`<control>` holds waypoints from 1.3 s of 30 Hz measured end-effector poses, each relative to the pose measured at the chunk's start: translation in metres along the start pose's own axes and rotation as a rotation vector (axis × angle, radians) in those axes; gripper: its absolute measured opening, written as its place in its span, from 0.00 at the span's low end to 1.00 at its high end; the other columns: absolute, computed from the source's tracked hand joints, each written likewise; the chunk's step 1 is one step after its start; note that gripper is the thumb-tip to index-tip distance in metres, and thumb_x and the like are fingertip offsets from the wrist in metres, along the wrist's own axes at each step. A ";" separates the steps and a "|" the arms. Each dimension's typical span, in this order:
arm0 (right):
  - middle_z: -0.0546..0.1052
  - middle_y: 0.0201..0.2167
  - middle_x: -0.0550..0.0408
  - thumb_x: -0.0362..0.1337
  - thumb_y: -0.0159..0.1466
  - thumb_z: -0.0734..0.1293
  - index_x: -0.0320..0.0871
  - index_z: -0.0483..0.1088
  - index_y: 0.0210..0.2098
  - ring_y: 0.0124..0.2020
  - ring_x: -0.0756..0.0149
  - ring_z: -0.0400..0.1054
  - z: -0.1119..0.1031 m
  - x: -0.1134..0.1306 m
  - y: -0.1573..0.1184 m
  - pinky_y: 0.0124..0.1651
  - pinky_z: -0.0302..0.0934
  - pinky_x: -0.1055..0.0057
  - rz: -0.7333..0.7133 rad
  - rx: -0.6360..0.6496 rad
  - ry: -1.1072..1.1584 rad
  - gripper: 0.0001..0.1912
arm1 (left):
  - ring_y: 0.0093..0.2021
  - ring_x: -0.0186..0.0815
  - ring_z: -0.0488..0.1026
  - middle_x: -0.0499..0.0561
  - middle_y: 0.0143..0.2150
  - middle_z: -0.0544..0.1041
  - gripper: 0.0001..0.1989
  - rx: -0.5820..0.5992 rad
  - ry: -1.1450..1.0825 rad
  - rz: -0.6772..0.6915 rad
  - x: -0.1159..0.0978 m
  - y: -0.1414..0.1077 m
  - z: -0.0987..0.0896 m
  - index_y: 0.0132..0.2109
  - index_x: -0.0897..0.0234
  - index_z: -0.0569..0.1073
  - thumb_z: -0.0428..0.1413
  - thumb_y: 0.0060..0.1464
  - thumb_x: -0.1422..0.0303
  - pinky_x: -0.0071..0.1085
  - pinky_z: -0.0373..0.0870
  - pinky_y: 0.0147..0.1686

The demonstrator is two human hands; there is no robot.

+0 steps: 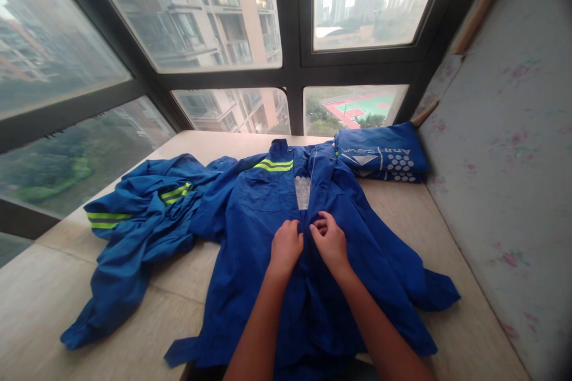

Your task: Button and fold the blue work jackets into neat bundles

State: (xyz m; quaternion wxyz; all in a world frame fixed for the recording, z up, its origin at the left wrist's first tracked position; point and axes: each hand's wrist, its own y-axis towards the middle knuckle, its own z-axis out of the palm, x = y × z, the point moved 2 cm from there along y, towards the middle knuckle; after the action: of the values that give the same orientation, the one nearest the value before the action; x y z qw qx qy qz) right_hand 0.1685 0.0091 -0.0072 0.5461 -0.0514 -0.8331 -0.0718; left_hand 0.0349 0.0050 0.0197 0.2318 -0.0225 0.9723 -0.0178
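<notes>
A blue work jacket [254, 250] with a yellow-green reflective stripe on its chest lies spread on the ledge, collar towards the window. Its front hangs apart at the top, where a pale patterned inside [302, 191] shows. My left hand [287, 243] is closed on the left front edge of the jacket, about halfway down. Opposite it, my right hand [329, 240] has its fingers curled at the other front edge, thumb and fingertips close together. The small bit of cloth or fastening between the fingertips is too small to make out.
A second blue garment [134, 244] with reflective stripes lies crumpled on the left. At the back right, a folded blue bundle [382, 152] with white print rests against the flowered wall [504, 190]. Dark window frames [292, 24] border the pale ledge [31, 309].
</notes>
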 end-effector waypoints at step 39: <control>0.75 0.36 0.48 0.38 0.69 0.57 0.43 0.73 0.42 0.38 0.58 0.70 0.031 -0.011 -0.020 0.43 0.64 0.65 -0.278 -0.095 -0.205 0.14 | 0.34 0.36 0.75 0.50 0.33 0.75 0.09 -0.407 -0.835 -0.117 0.033 -0.006 0.043 0.40 0.62 0.71 0.55 0.57 0.61 0.32 0.73 0.37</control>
State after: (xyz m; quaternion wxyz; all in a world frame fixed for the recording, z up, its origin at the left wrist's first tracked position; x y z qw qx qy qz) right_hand 0.1414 -0.0056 -0.0311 0.4402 0.0317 -0.8790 -0.1804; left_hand 0.0256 -0.0039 -0.0331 0.5929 -0.1276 0.7765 0.1709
